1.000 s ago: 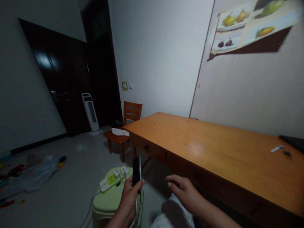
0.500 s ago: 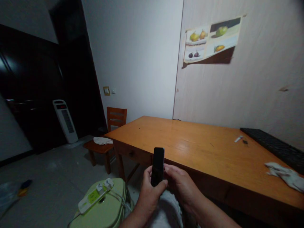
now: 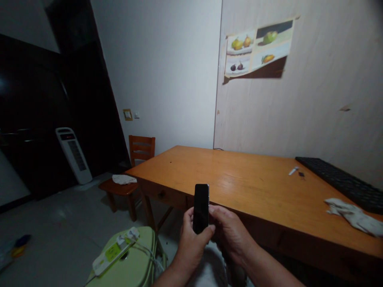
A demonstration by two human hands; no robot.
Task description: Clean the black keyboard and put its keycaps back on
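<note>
The phone (image 3: pixel 201 207) is in the lower middle of the frame, a slim, dark slab with rounded top corners, its blank black face toward the camera and a pale, shiny rim along its right side. The fingers of the left hand (image 3: pixel 191 245) are closed around its lower part, the thumb covering its bottom right corner. The fingers of the right hand (image 3: pixel 231 229) are bent at the phone's right edge; whether they grip it, I cannot tell. Behind, the wooden table (image 3: pixel 221 171) crosses the frame, its front edge partly blocked by the phone and hands. At right on it lie a black keyboard (image 3: pixel 338 181), a crumpled whitish cloth (image 3: pixel 353 215) and a small white object (image 3: pixel 293 171). At lower left, a white-and-green power strip (image 3: pixel 113 254) rests on a green stool (image 3: pixel 139 263); beyond stands a wooden chair (image 3: pixel 142 148). A fruit poster (image 3: pixel 259 48) hangs at upper right.
</note>
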